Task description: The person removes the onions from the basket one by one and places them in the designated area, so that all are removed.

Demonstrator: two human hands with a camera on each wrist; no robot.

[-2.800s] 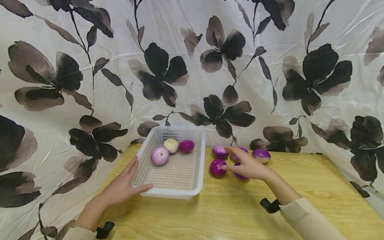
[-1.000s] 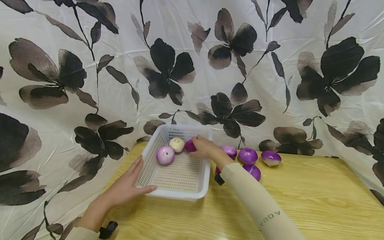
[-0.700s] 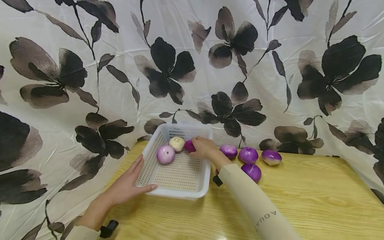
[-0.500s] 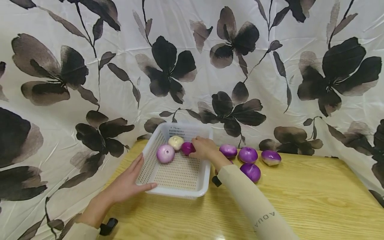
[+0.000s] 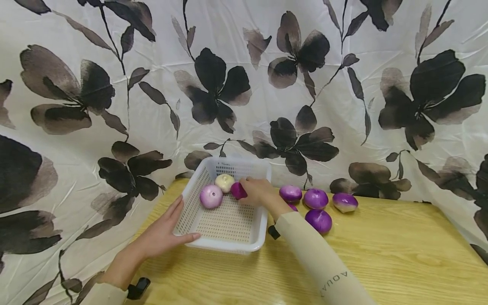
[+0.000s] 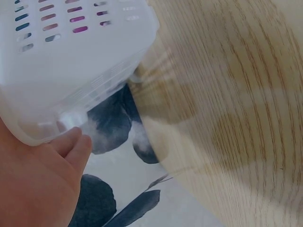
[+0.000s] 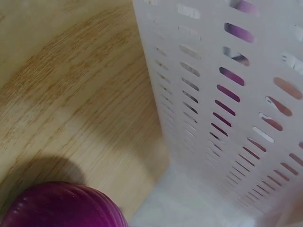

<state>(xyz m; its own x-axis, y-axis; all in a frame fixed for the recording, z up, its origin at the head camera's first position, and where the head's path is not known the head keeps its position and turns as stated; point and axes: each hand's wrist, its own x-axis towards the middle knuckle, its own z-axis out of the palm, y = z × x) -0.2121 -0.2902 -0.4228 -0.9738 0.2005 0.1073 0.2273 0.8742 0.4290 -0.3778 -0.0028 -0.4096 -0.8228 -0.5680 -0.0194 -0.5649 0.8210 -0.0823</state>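
In the head view a white slotted basket [image 5: 228,245] stands on the table. Inside lie a pale purple onion [image 5: 211,197] and a white onion [image 5: 225,183]. My right hand [image 5: 261,192] reaches over the basket's right wall and holds a magenta onion [image 5: 238,190], its right side hidden by the fingers. My left hand [image 5: 162,233] rests at the basket's front left corner. Its thumb lies along the front rim, and its straight fingers touch the outer left wall. In the left wrist view, the fingertips [image 6: 84,142] show just beyond the basket's edge.
Several purple onions [image 5: 318,221] lie on the wooden table [image 5: 400,250] to the right of the basket, one mostly hidden by my right sleeve. A magenta onion [image 7: 66,208] shows low in the right wrist view. A floral cloth [image 5: 236,140] hangs behind the table.
My right hand has moved from the onions on the table into the basket and taken hold of the magenta onion there. That onion has since shifted slightly left. My left hand keeps its place.
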